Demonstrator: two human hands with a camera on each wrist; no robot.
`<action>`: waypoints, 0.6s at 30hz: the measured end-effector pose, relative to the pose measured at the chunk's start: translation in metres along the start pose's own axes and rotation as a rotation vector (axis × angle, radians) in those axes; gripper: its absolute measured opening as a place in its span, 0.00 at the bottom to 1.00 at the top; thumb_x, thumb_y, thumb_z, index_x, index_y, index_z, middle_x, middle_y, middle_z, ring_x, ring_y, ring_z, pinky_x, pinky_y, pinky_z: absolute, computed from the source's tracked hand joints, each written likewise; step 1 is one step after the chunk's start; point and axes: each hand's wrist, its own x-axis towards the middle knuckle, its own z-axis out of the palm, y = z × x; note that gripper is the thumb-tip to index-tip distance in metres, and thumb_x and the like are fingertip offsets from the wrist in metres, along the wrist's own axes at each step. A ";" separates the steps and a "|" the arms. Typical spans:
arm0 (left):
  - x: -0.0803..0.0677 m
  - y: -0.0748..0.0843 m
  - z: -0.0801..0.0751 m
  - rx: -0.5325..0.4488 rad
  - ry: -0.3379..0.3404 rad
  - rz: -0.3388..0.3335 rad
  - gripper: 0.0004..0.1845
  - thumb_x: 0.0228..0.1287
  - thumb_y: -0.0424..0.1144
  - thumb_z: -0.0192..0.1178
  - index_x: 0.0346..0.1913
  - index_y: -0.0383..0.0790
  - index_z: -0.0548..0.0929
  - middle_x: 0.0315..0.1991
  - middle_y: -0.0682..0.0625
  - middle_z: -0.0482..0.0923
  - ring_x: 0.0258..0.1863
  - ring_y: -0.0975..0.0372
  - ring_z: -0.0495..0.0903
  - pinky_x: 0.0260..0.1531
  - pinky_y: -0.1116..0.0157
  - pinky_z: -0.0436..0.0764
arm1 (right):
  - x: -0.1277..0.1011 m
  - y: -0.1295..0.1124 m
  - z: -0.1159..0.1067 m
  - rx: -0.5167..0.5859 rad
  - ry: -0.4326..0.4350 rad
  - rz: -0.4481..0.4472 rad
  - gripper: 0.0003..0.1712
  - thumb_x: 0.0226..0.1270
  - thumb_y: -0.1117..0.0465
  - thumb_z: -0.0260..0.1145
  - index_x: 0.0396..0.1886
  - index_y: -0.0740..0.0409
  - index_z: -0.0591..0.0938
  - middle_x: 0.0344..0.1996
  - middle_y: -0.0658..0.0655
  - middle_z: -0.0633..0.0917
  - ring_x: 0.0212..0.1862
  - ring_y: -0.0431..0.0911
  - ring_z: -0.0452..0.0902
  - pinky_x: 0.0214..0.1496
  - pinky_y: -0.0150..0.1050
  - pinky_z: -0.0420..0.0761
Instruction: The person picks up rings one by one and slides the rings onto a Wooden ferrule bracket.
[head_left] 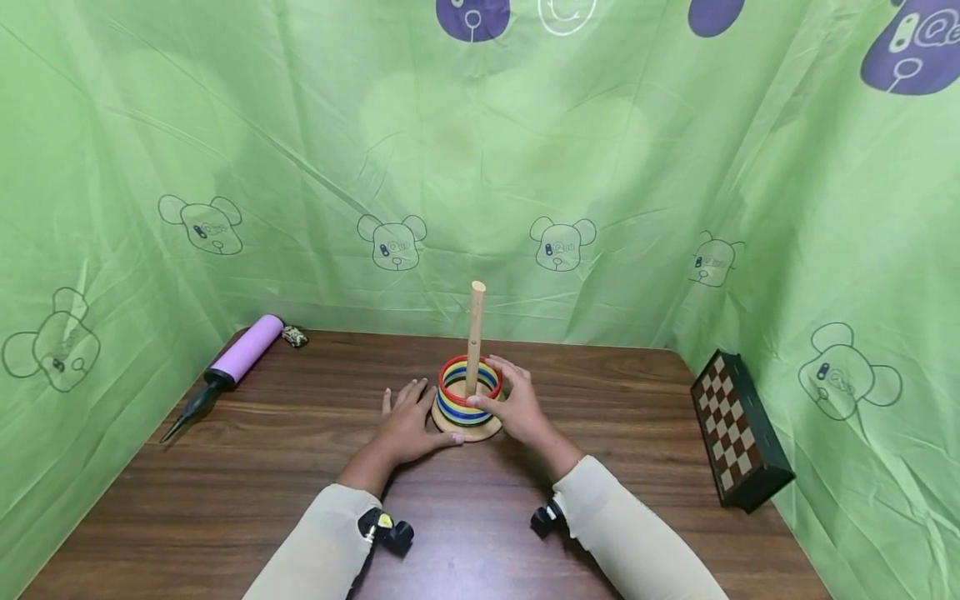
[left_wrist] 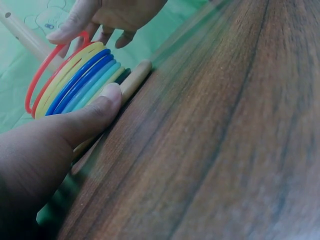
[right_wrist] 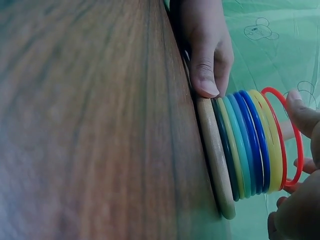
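Observation:
A wooden ring-toss stand, with a round base [head_left: 480, 435] and an upright peg [head_left: 476, 333], stands on the table. Stacked around the peg are rings in dark green, yellow, light blue, blue and red. My right hand [head_left: 519, 410] holds the top red ring [right_wrist: 299, 150] between thumb and fingers. That ring is tilted, one side raised off the stack [right_wrist: 250, 145], with the peg still through it. At the base's left front, my left hand [head_left: 405, 427] lies with its fingers extended, the thumb [left_wrist: 107, 100] touching the base's edge.
To the left lies a purple hand pump [head_left: 251, 348] with a black nozzle, a small patterned object [head_left: 295, 336] beside it. A folded checkered board case [head_left: 738, 429] stands at the table's right edge. Green printed cloth [head_left: 480, 167] hangs around the wooden table [head_left: 300, 467].

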 end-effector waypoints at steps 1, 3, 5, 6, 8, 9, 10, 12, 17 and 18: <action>0.000 0.000 0.000 -0.001 0.001 0.001 0.64 0.56 0.80 0.70 0.85 0.40 0.67 0.86 0.34 0.60 0.88 0.39 0.54 0.82 0.25 0.41 | 0.000 0.001 0.000 0.000 0.001 -0.001 0.42 0.61 0.60 0.86 0.75 0.61 0.80 0.79 0.65 0.76 0.83 0.65 0.58 0.86 0.69 0.56; 0.000 0.000 0.000 0.001 0.002 0.004 0.64 0.55 0.80 0.70 0.85 0.40 0.67 0.86 0.34 0.60 0.88 0.39 0.54 0.82 0.25 0.41 | 0.000 0.002 0.000 -0.005 0.004 -0.008 0.42 0.61 0.60 0.86 0.74 0.61 0.80 0.79 0.64 0.76 0.82 0.65 0.59 0.85 0.69 0.57; 0.000 0.001 0.000 0.001 0.007 0.007 0.64 0.55 0.80 0.70 0.85 0.40 0.67 0.86 0.34 0.60 0.88 0.39 0.54 0.82 0.24 0.41 | -0.001 0.002 0.000 -0.006 -0.002 -0.014 0.42 0.61 0.61 0.86 0.75 0.61 0.80 0.79 0.65 0.76 0.82 0.66 0.59 0.85 0.70 0.56; 0.000 0.001 0.000 0.001 0.007 0.008 0.64 0.55 0.80 0.71 0.85 0.40 0.67 0.86 0.34 0.60 0.88 0.39 0.54 0.82 0.24 0.41 | -0.001 0.002 0.000 -0.009 -0.005 -0.016 0.42 0.61 0.61 0.86 0.75 0.61 0.80 0.79 0.65 0.75 0.82 0.66 0.59 0.85 0.70 0.57; 0.000 0.001 0.000 0.001 0.007 0.009 0.64 0.55 0.80 0.71 0.84 0.39 0.68 0.86 0.34 0.60 0.88 0.39 0.54 0.82 0.24 0.41 | -0.001 0.001 0.000 -0.014 -0.013 -0.016 0.43 0.61 0.61 0.86 0.75 0.61 0.80 0.80 0.65 0.75 0.82 0.66 0.59 0.85 0.70 0.57; 0.000 0.000 0.000 0.000 0.007 0.008 0.64 0.55 0.80 0.71 0.84 0.39 0.68 0.86 0.34 0.60 0.88 0.39 0.54 0.82 0.24 0.41 | -0.001 0.001 0.000 -0.016 -0.017 -0.015 0.43 0.61 0.61 0.86 0.75 0.61 0.80 0.80 0.65 0.75 0.82 0.66 0.59 0.85 0.70 0.57; 0.000 0.000 0.000 0.000 0.006 0.008 0.64 0.55 0.80 0.71 0.84 0.39 0.68 0.86 0.34 0.60 0.88 0.39 0.54 0.82 0.24 0.41 | -0.002 0.001 0.000 -0.018 -0.019 -0.017 0.43 0.61 0.61 0.86 0.75 0.60 0.80 0.80 0.65 0.75 0.81 0.66 0.60 0.85 0.70 0.57; 0.000 0.000 0.000 0.000 0.008 0.009 0.64 0.55 0.80 0.71 0.84 0.39 0.68 0.86 0.34 0.61 0.88 0.39 0.54 0.82 0.24 0.41 | -0.002 0.001 0.000 -0.020 -0.021 -0.016 0.43 0.61 0.62 0.86 0.75 0.60 0.80 0.80 0.65 0.74 0.81 0.66 0.60 0.85 0.69 0.58; 0.000 0.000 0.000 0.000 0.008 0.010 0.63 0.55 0.79 0.71 0.84 0.41 0.68 0.86 0.34 0.60 0.88 0.39 0.54 0.82 0.24 0.42 | -0.001 0.002 0.000 -0.026 -0.030 -0.011 0.43 0.61 0.61 0.86 0.76 0.60 0.79 0.81 0.65 0.73 0.81 0.66 0.59 0.84 0.70 0.59; 0.000 0.000 0.000 -0.001 0.006 0.009 0.63 0.55 0.79 0.71 0.85 0.41 0.68 0.86 0.35 0.60 0.88 0.39 0.54 0.82 0.24 0.41 | -0.001 0.003 0.000 -0.028 -0.033 -0.010 0.43 0.61 0.61 0.86 0.76 0.59 0.79 0.81 0.65 0.73 0.81 0.66 0.59 0.84 0.70 0.59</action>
